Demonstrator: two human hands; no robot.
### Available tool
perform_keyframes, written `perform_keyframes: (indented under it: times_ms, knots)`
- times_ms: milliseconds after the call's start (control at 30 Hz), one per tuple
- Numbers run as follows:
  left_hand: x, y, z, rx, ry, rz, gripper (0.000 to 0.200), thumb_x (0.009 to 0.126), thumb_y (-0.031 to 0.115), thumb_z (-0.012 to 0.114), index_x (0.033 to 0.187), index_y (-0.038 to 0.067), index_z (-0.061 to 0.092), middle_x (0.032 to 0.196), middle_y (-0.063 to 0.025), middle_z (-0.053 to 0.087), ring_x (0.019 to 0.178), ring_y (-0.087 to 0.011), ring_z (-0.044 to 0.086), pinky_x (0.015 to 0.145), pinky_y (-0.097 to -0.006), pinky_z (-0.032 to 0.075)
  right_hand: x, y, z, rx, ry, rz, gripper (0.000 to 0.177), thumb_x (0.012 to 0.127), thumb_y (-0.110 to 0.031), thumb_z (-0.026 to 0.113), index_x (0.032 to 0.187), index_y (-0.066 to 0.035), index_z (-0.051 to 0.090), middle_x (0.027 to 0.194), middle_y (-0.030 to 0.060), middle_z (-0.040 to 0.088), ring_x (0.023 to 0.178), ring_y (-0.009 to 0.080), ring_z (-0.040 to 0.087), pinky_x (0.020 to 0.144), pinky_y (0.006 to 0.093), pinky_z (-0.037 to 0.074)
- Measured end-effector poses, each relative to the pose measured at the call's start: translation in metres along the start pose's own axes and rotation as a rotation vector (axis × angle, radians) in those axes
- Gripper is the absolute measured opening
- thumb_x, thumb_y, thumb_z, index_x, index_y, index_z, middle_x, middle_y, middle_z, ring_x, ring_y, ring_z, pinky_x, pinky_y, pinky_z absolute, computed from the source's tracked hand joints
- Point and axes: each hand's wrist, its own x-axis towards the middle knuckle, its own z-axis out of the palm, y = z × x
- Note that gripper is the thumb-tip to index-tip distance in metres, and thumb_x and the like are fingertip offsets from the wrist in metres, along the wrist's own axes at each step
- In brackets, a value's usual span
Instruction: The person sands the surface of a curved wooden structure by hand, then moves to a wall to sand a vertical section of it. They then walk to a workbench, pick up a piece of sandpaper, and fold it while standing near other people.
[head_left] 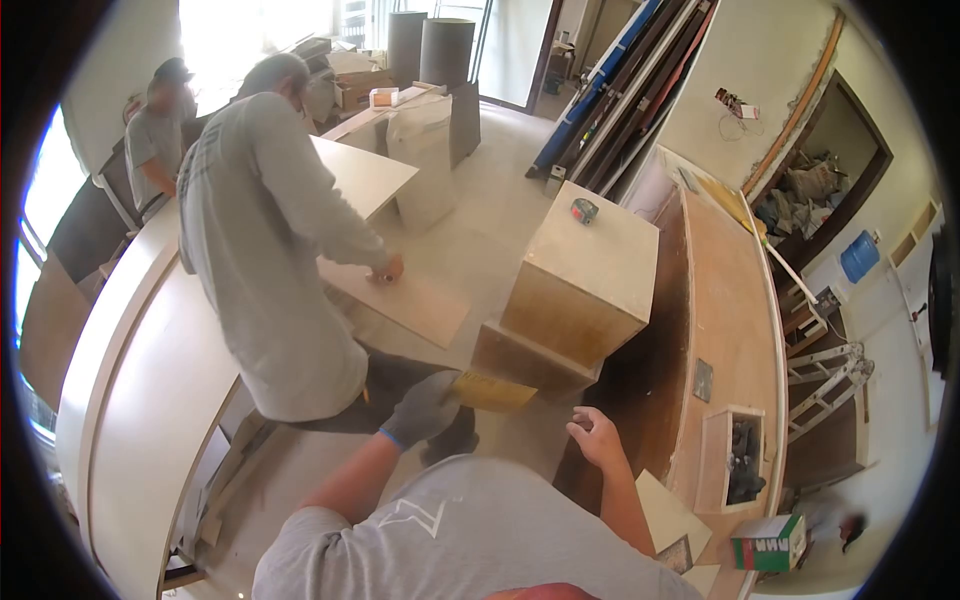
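Observation:
A grey work glove with a blue cuff covers my left hand (422, 408), whose fingers are closed on the near end of a thin, stiff-looking yellow sheet (494, 391). Dark marks show on the sheet beside the glove. My right hand (597, 436) is bare and holds nothing; its fingers are loosely bent and apart. It is in the air beside the long wooden counter. Beyond both hands stands a pale boxy cabinet (580, 270), with a green and grey tape measure (585, 210) on its top.
A co-worker in grey (280, 250) leans over a wooden panel (410, 300) at the left; another person (155, 140) stands behind. The long counter (735, 350) runs along my right, bearing a box of dark pieces (745, 455) and a green-white carton (768, 545). A stepladder (830, 385) is beyond it.

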Motion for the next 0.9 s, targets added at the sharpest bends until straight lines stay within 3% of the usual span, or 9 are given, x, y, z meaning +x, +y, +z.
perform_keyframes:
  times_ms: [67, 233, 367, 433, 467, 600, 667, 767, 900]
  knots:
    - [0.032, -0.012, 0.012, 0.098, 0.057, 0.065, 0.036, 0.085, 0.003, 0.053, 0.12, 0.001, 0.061, 0.103, -0.0204, 0.067, 0.098, -0.035, 0.066, 0.087, -0.0404, 0.052, 0.027, 0.007, -0.007, -0.043, 0.04, 0.007, 0.049, 0.083, -0.023, 0.075, 0.125, -0.001, 0.061, 0.116, 0.0188, 0.067, 0.107, 0.0303, 0.065, 0.094, 0.0393, 0.051]
    - [0.099, -0.068, 0.056, 0.143, 0.034, -0.063, 0.045, 0.085, 0.006, 0.057, 0.129, 0.001, 0.056, 0.112, -0.0236, 0.066, 0.106, -0.0376, 0.065, 0.093, -0.0422, 0.051, 0.118, 0.04, -0.037, -0.288, 0.214, -0.095, 0.062, 0.078, -0.025, 0.078, 0.132, -0.003, 0.056, 0.134, 0.0223, 0.055, 0.127, 0.0369, 0.05, 0.108, 0.0425, 0.04]
    - [0.17, -0.071, 0.079, 0.092, -0.131, -0.265, 0.056, 0.084, 0.013, 0.066, 0.137, 0.002, 0.051, 0.118, -0.0257, 0.065, 0.11, -0.0392, 0.064, 0.095, -0.0436, 0.05, 0.206, 0.067, -0.071, -0.421, 0.374, -0.16, 0.076, 0.077, -0.031, 0.081, 0.141, -0.008, 0.047, 0.143, 0.0226, 0.045, 0.135, 0.041, 0.04, 0.111, 0.0569, 0.032]
    - [0.205, -0.052, 0.087, 0.221, 0.006, -0.18, 0.065, 0.082, 0.016, 0.07, 0.142, 0.004, 0.046, 0.119, -0.0256, 0.064, 0.111, -0.0389, 0.064, 0.095, -0.0436, 0.05, 0.237, 0.054, -0.091, -0.501, 0.379, -0.079, 0.082, 0.077, -0.034, 0.081, 0.144, -0.01, 0.043, 0.148, 0.0228, 0.04, 0.139, 0.0409, 0.035, 0.112, 0.0637, 0.027]
    - [0.222, -0.045, 0.091, 0.283, 0.077, -0.131, 0.07, 0.081, 0.018, 0.072, 0.144, 0.005, 0.044, 0.12, -0.0255, 0.064, 0.111, -0.0387, 0.064, 0.095, -0.0436, 0.05, 0.255, 0.052, -0.099, -0.522, 0.299, -0.027, 0.092, 0.076, -0.037, 0.082, 0.151, -0.014, 0.035, 0.157, 0.0198, 0.028, 0.146, 0.0389, 0.025, 0.113, 0.0687, 0.021]
    - [0.292, -0.05, 0.108, 0.275, 0.011, -0.282, 0.093, 0.076, 0.024, 0.076, 0.153, 0.007, 0.027, 0.123, -0.0248, 0.063, 0.113, -0.0398, 0.063, 0.096, -0.044, 0.05, 0.302, 0.053, -0.116, -0.679, 0.147, 0.132, 0.101, 0.075, -0.038, 0.082, 0.157, -0.022, 0.025, 0.164, 0.0139, 0.013, 0.15, 0.039, 0.015, 0.113, 0.0689, 0.021]
    - [0.326, -0.055, 0.114, 0.291, -0.097, -0.409, 0.1, 0.076, 0.027, 0.074, 0.157, 0.008, 0.019, 0.129, -0.0232, 0.061, 0.115, -0.0412, 0.061, 0.098, -0.0451, 0.048, 0.316, 0.075, -0.111, -0.703, 0.123, 0.153, 0.101, 0.075, -0.037, 0.082, 0.157, -0.025, 0.025, 0.164, 0.014, 0.013, 0.15, 0.0408, 0.015, 0.113, 0.0692, 0.022]
    - [0.354, -0.061, 0.121, 0.398, -0.178, -0.418, 0.101, 0.075, 0.029, 0.073, 0.157, 0.01, 0.017, 0.124, -0.0204, 0.065, 0.112, -0.0408, 0.063, 0.096, -0.045, 0.049, 0.32, 0.09, -0.099, -0.738, 0.157, 0.126, 0.102, 0.073, -0.032, 0.083, 0.157, -0.027, 0.025, 0.163, 0.0155, 0.014, 0.149, 0.0447, 0.015, 0.11, 0.067, 0.028]
    - [0.381, -0.076, 0.124, 0.329, -0.229, -0.351, 0.102, 0.076, 0.031, 0.075, 0.158, 0.013, 0.017, 0.118, -0.0174, 0.069, 0.107, -0.04, 0.065, 0.093, -0.0458, 0.051, 0.326, 0.097, -0.093, -0.78, 0.2, 0.084, 0.102, 0.072, -0.029, 0.082, 0.157, -0.024, 0.026, 0.163, 0.0168, 0.015, 0.148, 0.0469, 0.017, 0.105, 0.0639, 0.033]
